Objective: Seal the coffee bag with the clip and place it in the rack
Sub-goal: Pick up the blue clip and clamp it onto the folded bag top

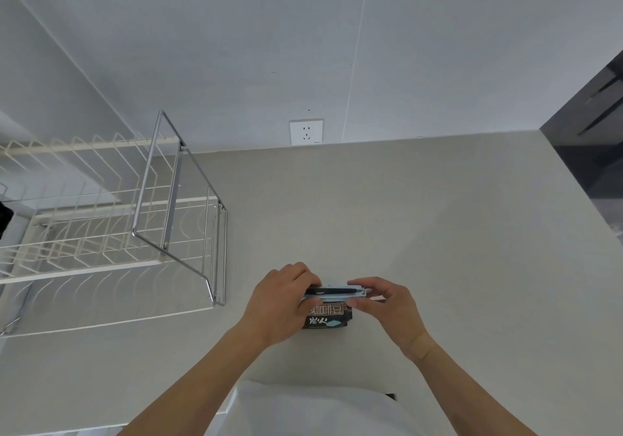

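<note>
A small black coffee bag with white and tan lettering stands on the pale counter, close to me. A long pale-blue clip lies across the bag's top edge. My left hand grips the bag and the clip's left end. My right hand pinches the clip's right end between thumb and fingers. The wire rack, cream with a chrome frame, stands to the left of the bag on the counter.
A white wall socket sits on the back wall above the counter. The counter ends at the right, where a dark floor shows. My white shirt fills the bottom of the view.
</note>
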A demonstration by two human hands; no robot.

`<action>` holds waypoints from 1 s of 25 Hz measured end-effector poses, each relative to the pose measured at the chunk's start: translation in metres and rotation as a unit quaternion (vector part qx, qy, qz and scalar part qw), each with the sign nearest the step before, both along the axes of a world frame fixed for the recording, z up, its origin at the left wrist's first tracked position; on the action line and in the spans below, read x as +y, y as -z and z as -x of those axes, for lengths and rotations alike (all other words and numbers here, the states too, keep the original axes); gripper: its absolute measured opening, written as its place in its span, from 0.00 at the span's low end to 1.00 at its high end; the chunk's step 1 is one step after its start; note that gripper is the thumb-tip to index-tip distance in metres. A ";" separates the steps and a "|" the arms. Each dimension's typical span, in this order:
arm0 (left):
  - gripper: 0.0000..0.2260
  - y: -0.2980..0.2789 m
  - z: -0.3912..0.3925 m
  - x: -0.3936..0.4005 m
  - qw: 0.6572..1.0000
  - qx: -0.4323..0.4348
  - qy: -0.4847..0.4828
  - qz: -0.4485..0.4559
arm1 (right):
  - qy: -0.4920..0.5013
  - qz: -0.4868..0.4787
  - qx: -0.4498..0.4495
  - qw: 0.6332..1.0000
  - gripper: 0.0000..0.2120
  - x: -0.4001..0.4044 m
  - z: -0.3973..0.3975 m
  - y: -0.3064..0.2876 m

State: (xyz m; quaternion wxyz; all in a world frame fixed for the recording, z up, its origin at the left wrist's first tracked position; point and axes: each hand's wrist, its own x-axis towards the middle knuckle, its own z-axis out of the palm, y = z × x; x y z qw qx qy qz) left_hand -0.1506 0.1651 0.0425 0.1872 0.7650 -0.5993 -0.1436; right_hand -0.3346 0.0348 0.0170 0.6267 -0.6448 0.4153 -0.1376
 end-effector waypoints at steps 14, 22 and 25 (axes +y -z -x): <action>0.09 -0.004 0.019 -0.030 0.989 -0.073 0.126 -0.020 | -0.018 0.100 0.027 0.994 0.10 -0.002 0.005 0.002; 0.08 -0.006 0.018 -0.027 0.988 -0.079 0.130 0.011 | -0.022 0.093 0.025 0.995 0.09 -0.004 0.002 0.000; 0.05 -0.005 0.019 -0.024 0.988 -0.081 0.129 0.015 | -0.036 0.115 0.018 0.993 0.11 -0.002 0.003 0.001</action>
